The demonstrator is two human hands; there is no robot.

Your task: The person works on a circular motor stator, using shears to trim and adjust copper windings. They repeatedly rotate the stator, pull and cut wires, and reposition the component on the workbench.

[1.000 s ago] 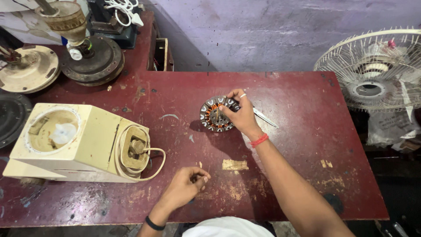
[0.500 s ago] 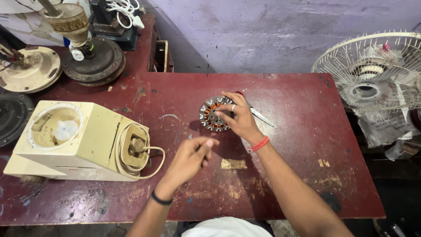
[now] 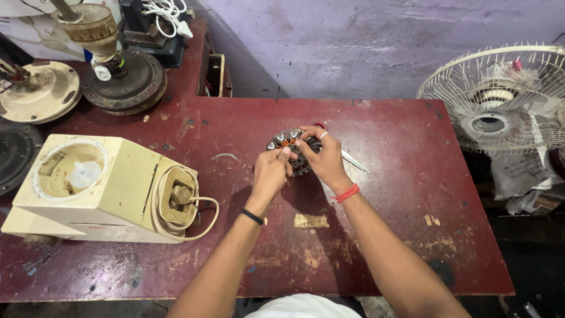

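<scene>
Joining right hand [image 3: 325,159] on round wound stator [image 3: 292,150]: left hand [image 3: 272,172], earlier apart over surface [image 3: 406,235], now pinches stator rim; both grips grasping it.

Motor stator [image 3: 286,143] half hidden under both hands, scissors [image 3: 353,160] mostly behind right hand [image 3: 325,159], table fan [image 3: 500,97] cut off at right edge, left-edge discs [image 3: 15,153] partly out of pic.

Table [image 3: 412,247]: stator [image 3: 283,141] at centre, left hand [image 3: 271,171] and right hand [image 3: 323,156] on it; scissors [image 3: 353,160], apparently, just right. Mixer base [image 3: 94,188] left. Fan [image 3: 500,97] right. Motor parts [image 3: 120,79] behind-left.
</scene>
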